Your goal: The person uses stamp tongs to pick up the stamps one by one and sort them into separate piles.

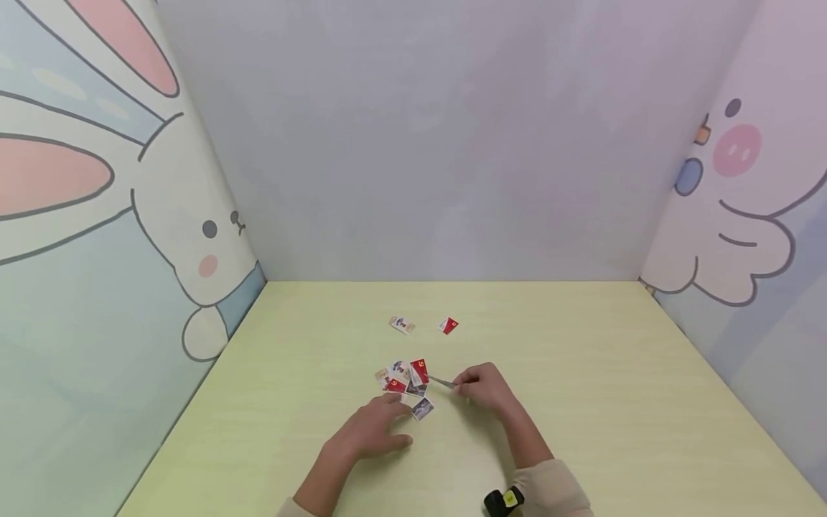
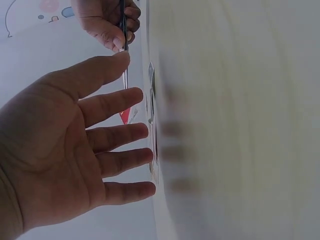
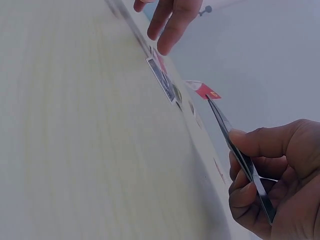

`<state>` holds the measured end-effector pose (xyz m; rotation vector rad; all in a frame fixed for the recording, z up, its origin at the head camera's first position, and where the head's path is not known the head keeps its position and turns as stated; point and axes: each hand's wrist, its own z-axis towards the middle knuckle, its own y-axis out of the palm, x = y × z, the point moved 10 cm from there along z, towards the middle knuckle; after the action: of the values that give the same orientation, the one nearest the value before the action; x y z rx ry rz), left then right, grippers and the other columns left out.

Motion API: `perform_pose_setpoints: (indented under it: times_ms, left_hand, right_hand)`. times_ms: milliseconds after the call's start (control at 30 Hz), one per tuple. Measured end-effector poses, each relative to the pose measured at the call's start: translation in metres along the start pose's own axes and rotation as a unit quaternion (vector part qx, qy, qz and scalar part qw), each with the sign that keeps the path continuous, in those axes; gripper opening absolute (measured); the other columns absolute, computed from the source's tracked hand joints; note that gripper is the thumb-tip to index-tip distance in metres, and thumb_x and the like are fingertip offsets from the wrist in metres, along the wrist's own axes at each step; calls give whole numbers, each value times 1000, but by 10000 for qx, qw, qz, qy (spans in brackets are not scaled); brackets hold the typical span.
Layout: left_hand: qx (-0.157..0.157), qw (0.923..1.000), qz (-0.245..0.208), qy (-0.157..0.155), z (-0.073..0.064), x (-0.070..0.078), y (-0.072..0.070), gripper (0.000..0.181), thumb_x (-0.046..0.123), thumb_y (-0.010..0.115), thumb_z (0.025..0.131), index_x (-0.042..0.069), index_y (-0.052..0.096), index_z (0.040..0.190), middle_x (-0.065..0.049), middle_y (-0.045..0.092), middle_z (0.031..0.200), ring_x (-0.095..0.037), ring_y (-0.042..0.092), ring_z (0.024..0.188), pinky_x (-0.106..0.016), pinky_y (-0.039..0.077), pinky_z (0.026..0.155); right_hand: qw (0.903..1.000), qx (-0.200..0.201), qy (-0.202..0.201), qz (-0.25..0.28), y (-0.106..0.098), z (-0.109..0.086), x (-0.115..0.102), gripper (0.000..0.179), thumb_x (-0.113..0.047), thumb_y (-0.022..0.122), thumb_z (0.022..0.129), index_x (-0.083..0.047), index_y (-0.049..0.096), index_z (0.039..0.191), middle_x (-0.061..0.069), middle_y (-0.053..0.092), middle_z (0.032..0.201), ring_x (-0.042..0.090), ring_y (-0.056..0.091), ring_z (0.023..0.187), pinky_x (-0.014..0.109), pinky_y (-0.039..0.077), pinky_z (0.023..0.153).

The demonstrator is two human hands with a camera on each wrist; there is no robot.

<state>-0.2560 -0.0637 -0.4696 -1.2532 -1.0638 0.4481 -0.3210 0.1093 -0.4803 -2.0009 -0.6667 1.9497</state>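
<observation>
My right hand (image 1: 487, 388) grips metal tweezers (image 3: 232, 145) between thumb and fingers. At the tweezers' tips, a red-and-white stamp (image 3: 207, 91) is held above the table. Just under it lies a small overlapping pile of stamps (image 1: 396, 372), some red, some pale, some grey. My left hand (image 1: 375, 429) is at the near side of the pile, fingers spread and fairly straight, with a grey stamp (image 1: 423, 409) by its index fingertip. Whether the left fingertips touch the stamps, I cannot tell.
Farther back on the pale yellow table (image 1: 555, 323) lie a pale stamp (image 1: 401, 324) and a red-and-white stamp (image 1: 449, 326), apart from each other. A plain grey wall (image 1: 413, 143) stands behind, with cartoon-printed panels at both sides.
</observation>
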Motion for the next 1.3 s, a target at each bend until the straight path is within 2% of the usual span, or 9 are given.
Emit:
perform_pose_setpoints:
  times_ms: [133,367,600,967,1300]
  left_hand:
    - [-51,9997,208,141,2,7,2,43,35,68,81,11,64,117,-11,54,125,-28,48,116,-44,42,92]
    - [-167,9994,273,163,5,16,4,42,35,70,80,14,65,116,-9,55,125,-26,50,115,-43,43,90]
    - [-342,9977,541,243,8,24,11,42,37,70,79,16,66,115,-6,55,125,-23,49,116,-39,43,91]
    - [-321,9970,692,163,11,27,12,47,36,73,75,13,64,116,-4,56,121,-21,51,111,-37,44,89]
    - [-525,9972,515,-93,14,23,16,48,36,75,74,14,65,115,-3,56,117,-20,52,108,-35,43,90]
  right_hand:
    - [9999,71,51,61,-4,1,3,4,-1,70,77,-2,71,81,2,58,70,18,46,62,28,39,53]
    - [9998,97,154,97,-10,3,9,5,0,68,78,-2,72,81,3,59,72,19,47,63,29,40,54]
    - [9993,246,286,31,-23,5,16,5,-1,68,79,-3,72,82,3,60,73,20,47,66,29,40,56]
    - [9988,375,240,226,-38,6,19,4,-1,68,78,0,71,81,4,59,72,19,46,65,29,37,55]
    - [9978,433,416,286,-41,11,31,5,0,67,78,1,71,82,5,59,73,19,45,65,28,37,55]
